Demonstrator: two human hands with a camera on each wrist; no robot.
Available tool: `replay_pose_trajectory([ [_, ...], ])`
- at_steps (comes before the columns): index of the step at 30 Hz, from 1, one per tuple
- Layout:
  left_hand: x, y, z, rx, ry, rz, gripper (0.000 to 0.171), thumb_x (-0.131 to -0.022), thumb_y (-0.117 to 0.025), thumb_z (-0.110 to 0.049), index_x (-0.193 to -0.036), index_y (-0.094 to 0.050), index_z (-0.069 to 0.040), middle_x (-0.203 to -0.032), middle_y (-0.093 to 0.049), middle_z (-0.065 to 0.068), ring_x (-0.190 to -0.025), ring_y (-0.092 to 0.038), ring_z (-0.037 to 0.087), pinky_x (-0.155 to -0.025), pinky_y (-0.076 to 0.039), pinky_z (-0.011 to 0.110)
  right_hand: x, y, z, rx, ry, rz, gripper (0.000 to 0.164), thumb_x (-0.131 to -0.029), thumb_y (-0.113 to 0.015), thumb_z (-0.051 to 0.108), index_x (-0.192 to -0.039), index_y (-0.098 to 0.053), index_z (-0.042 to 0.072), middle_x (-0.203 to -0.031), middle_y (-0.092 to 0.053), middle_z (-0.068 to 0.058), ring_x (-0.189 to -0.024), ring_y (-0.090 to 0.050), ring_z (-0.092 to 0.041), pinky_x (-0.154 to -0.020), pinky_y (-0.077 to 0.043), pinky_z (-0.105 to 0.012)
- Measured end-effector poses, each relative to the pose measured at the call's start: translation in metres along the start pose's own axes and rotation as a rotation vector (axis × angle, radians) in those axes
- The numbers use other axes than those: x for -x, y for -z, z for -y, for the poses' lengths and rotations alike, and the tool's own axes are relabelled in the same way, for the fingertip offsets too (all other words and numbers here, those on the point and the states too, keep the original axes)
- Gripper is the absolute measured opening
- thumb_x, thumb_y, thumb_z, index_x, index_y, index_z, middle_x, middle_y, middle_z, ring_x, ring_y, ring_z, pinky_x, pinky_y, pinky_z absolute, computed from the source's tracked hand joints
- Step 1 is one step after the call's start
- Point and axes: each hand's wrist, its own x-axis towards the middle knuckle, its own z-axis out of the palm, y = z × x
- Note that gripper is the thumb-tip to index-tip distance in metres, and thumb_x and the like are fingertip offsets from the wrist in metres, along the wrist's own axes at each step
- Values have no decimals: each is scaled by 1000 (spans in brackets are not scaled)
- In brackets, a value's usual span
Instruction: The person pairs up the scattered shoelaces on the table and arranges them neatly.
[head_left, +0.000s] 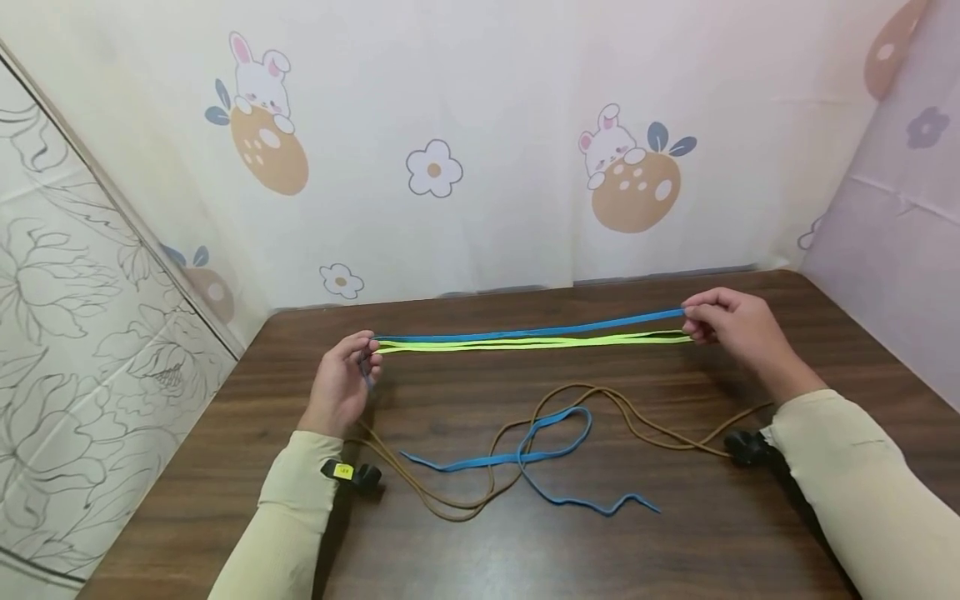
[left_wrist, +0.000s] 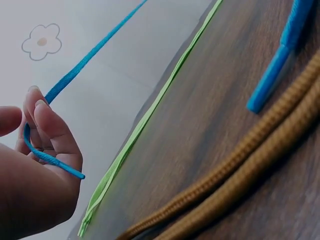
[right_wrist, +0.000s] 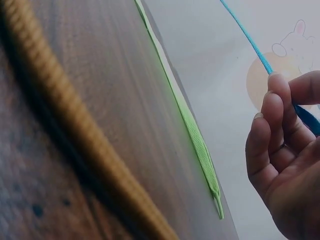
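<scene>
A flat blue shoelace [head_left: 630, 320] stretches taut between both hands above the far part of the table. My left hand [head_left: 341, 379] pinches it near one end, and its short blue tail hangs past the palm in the left wrist view. My right hand [right_wrist: 285, 135] grips the other end between thumb and fingertips. Below it a yellow-green shoelace [left_wrist: 150, 112] lies folded lengthwise on the tabletop, near the far edge. Closer in, a second blue shoelace [head_left: 487, 461] lies in a loose loop, crossing a round brown shoelace [left_wrist: 215, 180] that curves across the table between the forearms.
The dark wood table [head_left: 600, 558] ends at a back wall covered with rabbit-print cloth [head_left: 510, 208]. A panel with flower line drawings [head_left: 67, 308] stands at the left. Small black cameras sit at both wrists, close over the brown shoelace.
</scene>
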Motion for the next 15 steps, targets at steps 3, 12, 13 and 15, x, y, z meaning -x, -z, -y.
replay_pose_trajectory([
  [3,-1,1,-1,11,8,-8,10,-106,-43,-12,-106,-53,-10,-86,-61,0,-70,-56,13,-62,-45,22,0,0,1,6,-20,-23,35,-106,-51,23,-119,-57,-9,-83,-71,1,-76,-67,-15,-68,-57,-27],
  [12,1,3,-3,-1,8,-34,13,-107,-43,-15,-117,-51,-12,-91,-62,-2,-75,-54,11,-65,-44,20,0,0,1,12,-67,-39,36,-107,-47,23,-125,-55,-8,-84,-72,8,-78,-68,-10,-69,-57,-27],
  [13,1,3,-3,-2,5,-35,14,-107,-43,-15,-117,-51,-12,-91,-63,-3,-75,-54,11,-66,-44,20,0,0,1,11,-70,-35,36,-107,-47,23,-125,-55,-8,-85,-72,8,-78,-68,-10,-69,-57,-27],
  [15,2,5,-4,-2,0,-37,15,-107,-42,-15,-117,-53,-12,-91,-65,-3,-75,-55,11,-66,-45,20,-1,0,1,12,-78,-29,36,-107,-47,23,-125,-55,-7,-85,-72,8,-79,-68,-10,-70,-57,-28],
])
